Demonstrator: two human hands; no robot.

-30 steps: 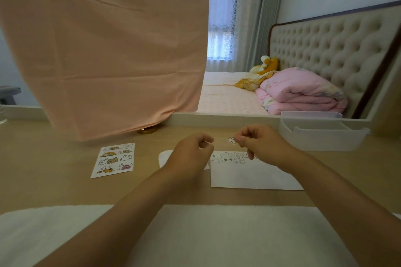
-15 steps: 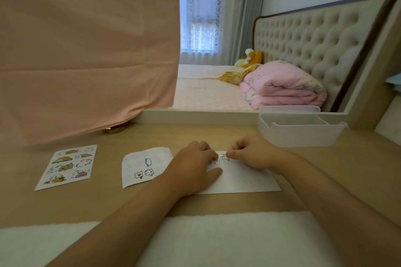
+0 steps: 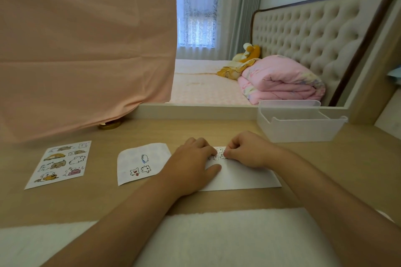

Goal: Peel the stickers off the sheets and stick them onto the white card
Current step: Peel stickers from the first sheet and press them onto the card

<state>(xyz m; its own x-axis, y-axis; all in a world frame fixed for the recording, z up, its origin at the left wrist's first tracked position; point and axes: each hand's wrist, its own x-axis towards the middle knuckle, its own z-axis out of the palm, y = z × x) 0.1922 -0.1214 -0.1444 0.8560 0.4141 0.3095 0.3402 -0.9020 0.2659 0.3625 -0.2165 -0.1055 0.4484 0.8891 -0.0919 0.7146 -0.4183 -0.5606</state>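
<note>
The white card (image 3: 243, 178) lies flat on the wooden desk in front of me. My left hand (image 3: 191, 167) rests palm down on its left part, fingers straight and pressing it. My right hand (image 3: 249, 149) has curled fingers; thumb and forefinger tips meet at the edge of a small white cartoon sticker (image 3: 219, 150) at the card's far edge. A row of small stickers sits just below it. To the left lies a partly used sticker sheet (image 3: 138, 162) with three stickers on it. A fuller sticker sheet (image 3: 60, 163) lies further left.
A white plastic bin (image 3: 301, 128) stands at the back right of the desk. A pink cloth (image 3: 86, 50) hangs over the back left, with a gold round object (image 3: 109, 125) under its hem. A white towel (image 3: 217, 236) covers the near edge.
Both hands came down from above the desk onto the card. My right hand brought the sticker to the card's far edge, and my left hand flattened onto the card.
</note>
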